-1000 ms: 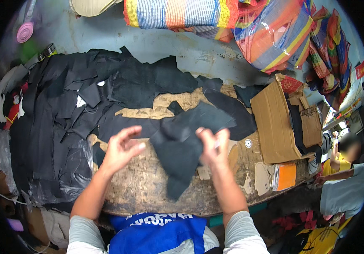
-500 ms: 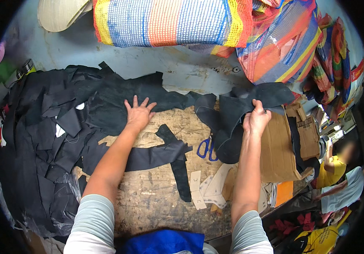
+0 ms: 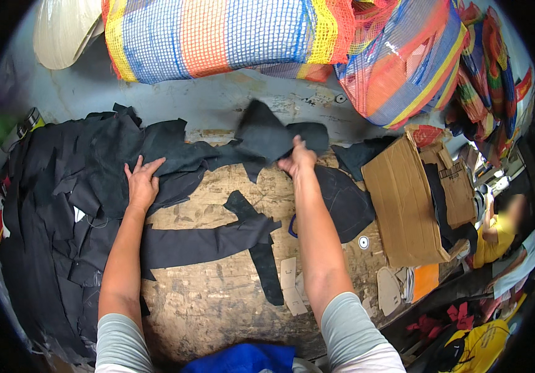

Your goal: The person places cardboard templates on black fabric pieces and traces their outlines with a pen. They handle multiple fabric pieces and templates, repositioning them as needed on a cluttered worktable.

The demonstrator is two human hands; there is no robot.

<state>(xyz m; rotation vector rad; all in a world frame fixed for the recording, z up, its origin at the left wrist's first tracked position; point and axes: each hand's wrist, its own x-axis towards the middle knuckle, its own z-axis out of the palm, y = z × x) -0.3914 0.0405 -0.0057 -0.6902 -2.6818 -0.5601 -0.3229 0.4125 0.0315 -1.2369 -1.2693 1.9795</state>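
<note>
My left hand (image 3: 143,181) lies with its fingers apart on a heap of dark leather pieces (image 3: 46,205) at the left. My right hand (image 3: 298,156) is closed around the right end of a long, irregular dark leather piece (image 3: 261,133); this end is lifted, folded and blurred by motion. To the right lies another black piece (image 3: 347,205) with faint outlines drawn on it. Blue-handled scissors (image 3: 292,225) are mostly hidden behind my right forearm. A black strip (image 3: 202,244) crosses a narrower dark strip (image 3: 266,273) in the middle of the wooden table (image 3: 211,311).
An open cardboard box (image 3: 398,202) stands at the right, near card templates (image 3: 389,291) and a small white disc (image 3: 364,242). Striped mesh sacks (image 3: 218,40) line the back. A person in a yellow shirt (image 3: 491,239) is at the far right.
My right hand has swept left with the leather end, uncovering the outlined black piece and the white disc. My left hand has shifted left and nearer. The view has also shifted slightly.
</note>
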